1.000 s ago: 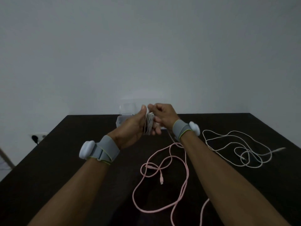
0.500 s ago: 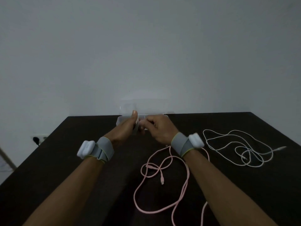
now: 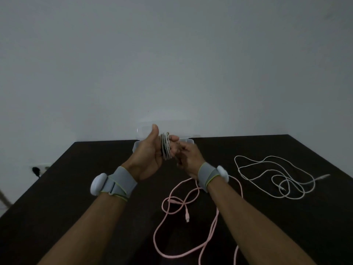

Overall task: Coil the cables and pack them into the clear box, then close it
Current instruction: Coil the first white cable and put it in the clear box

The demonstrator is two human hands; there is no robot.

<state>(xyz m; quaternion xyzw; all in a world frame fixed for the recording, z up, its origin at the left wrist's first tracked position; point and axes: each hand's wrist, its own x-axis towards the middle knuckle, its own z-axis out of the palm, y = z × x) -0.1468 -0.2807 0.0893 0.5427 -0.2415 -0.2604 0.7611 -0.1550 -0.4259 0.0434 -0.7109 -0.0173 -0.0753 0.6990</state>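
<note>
My left hand [image 3: 148, 155] is raised above the dark table [image 3: 66, 188], thumb up, with a coiled white cable [image 3: 165, 148] wound round its fingers. My right hand [image 3: 188, 156] is just right of it, fingers curled at the coil's lower end. Behind both hands, at the table's far edge against the wall, stands the clear box [image 3: 186, 140], its lid [image 3: 145, 129] tilted up; most of it is hidden by the hands. A loose pink cable [image 3: 183, 205] lies on the table below my hands. A loose white cable [image 3: 275, 176] lies to the right.
A grey wall rises directly behind the table. A wall socket with a black plug [image 3: 37, 171] sits low on the left, beyond the table's left edge. Both wrists wear grey straps with white sensor pods.
Half a second ago both hands were lowered at the box. Now they have lifted back toward me, with the white coil again visible round my left fingers and the right hand below it.
</note>
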